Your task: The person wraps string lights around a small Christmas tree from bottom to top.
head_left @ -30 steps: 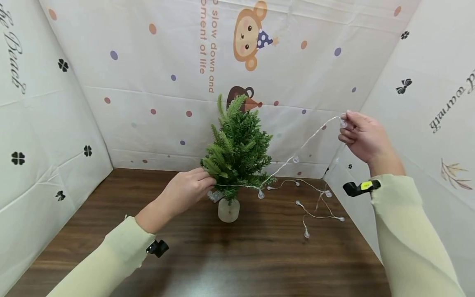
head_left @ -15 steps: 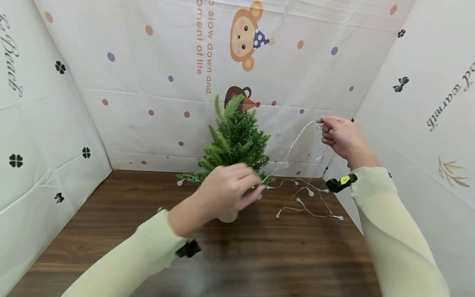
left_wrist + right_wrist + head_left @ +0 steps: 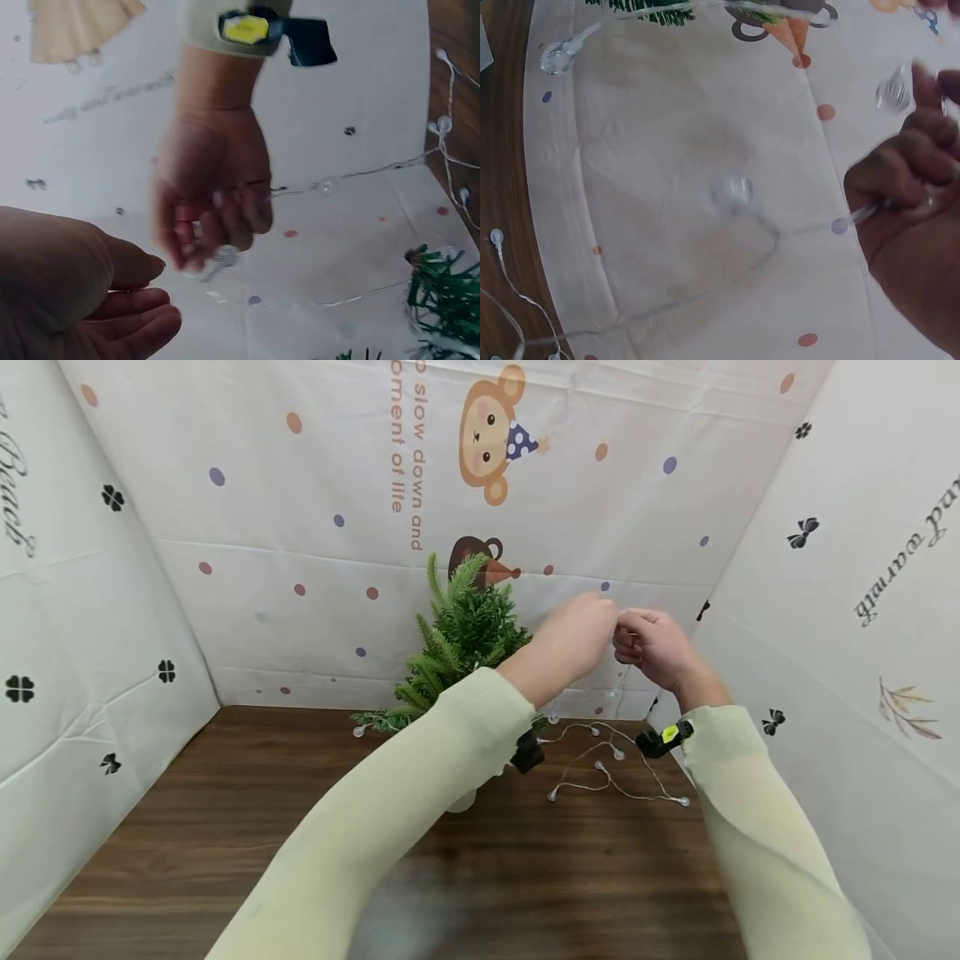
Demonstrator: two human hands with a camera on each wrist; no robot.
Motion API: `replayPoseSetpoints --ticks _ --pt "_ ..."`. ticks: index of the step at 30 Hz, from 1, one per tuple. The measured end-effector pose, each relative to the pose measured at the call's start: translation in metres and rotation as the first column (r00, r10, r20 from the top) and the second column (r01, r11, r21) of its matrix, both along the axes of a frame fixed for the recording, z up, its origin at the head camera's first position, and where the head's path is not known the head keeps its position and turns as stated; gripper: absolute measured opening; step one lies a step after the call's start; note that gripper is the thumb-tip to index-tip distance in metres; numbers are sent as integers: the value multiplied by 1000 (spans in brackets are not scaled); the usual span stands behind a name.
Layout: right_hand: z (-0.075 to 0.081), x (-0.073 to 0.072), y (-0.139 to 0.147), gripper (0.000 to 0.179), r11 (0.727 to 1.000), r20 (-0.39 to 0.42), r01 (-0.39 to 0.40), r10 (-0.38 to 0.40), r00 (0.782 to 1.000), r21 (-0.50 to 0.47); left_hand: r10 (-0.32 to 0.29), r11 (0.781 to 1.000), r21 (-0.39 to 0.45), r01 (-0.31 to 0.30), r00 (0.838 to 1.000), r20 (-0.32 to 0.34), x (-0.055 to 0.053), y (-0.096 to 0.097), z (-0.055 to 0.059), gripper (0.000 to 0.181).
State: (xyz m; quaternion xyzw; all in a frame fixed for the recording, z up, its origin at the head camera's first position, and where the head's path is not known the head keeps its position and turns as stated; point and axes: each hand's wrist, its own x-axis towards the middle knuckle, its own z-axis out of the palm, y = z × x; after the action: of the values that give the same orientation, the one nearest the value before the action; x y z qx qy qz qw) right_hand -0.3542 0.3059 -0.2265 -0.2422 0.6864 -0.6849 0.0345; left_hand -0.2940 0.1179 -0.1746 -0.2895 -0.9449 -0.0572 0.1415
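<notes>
A small green artificial Christmas tree [image 3: 438,664] stands on the table, its lower right part and base largely covered by my left arm. My right hand [image 3: 651,647], raised to the right of the tree, pinches the wire of a clear-bulb string light [image 3: 733,193]. One bulb sticks out by its fingertips in the right wrist view. My left hand [image 3: 573,639] is close beside the right one; in the left wrist view its thumb and fingers are apart, with nothing visible between them. The wire runs from the right hand towards the tree and down to the table.
The string's loose end, with several bulbs [image 3: 684,802], lies on the brown wooden table [image 3: 480,877] right of the tree. Printed white cloth [image 3: 285,527] covers the back and both sides. One bulb [image 3: 358,731] sits at a lower left branch.
My left hand has left the tree's left side, crossed in front of it and risen to the right hand. The right hand has moved left and slightly down, still holding the string light.
</notes>
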Motion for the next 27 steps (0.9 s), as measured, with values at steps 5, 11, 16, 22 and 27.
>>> replayPoseSetpoints --ticks 5,11,16,22,27 --pt "-4 0 -6 43 984 -70 -179 177 982 -19 36 998 52 -37 999 27 -8 11 -3 23" --pt "-10 -3 4 35 959 -119 -282 278 953 -22 36 998 49 -35 999 -16 -9 8 -4 26" --pt "-28 -5 25 32 988 -70 -152 154 986 36 11 1000 -10 -12 997 -80 -6 2 -2 25" --pt "-63 -11 47 29 993 95 -108 104 990 42 16 997 -68 -22 996 -89 -1 -3 3 26" --pt "-95 -11 63 39 982 213 -190 186 959 -2 17 997 -70 -24 994 -108 -1 -7 3 26"
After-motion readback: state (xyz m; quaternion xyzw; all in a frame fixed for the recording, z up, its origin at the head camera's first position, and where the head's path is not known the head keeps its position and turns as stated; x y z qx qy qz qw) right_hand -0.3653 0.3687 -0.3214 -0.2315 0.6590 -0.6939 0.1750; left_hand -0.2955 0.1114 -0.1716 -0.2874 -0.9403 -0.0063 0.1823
